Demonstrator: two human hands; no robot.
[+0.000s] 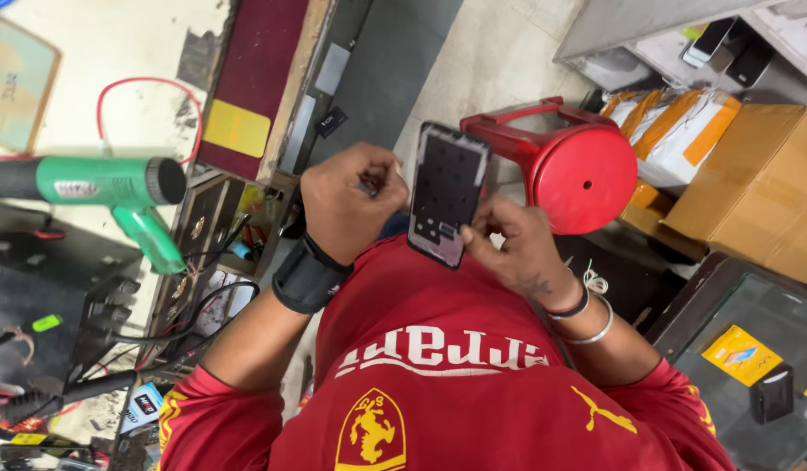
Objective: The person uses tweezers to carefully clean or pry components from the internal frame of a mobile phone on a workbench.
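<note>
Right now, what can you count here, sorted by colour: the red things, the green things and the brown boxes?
Red: 2, the plastic stool and the wire loop.
Green: 1, the heat gun.
Brown: 1, the cardboard box.
Total: 4.
Both hands, left and right, hold an opened phone, which is dark and not counted.
</note>
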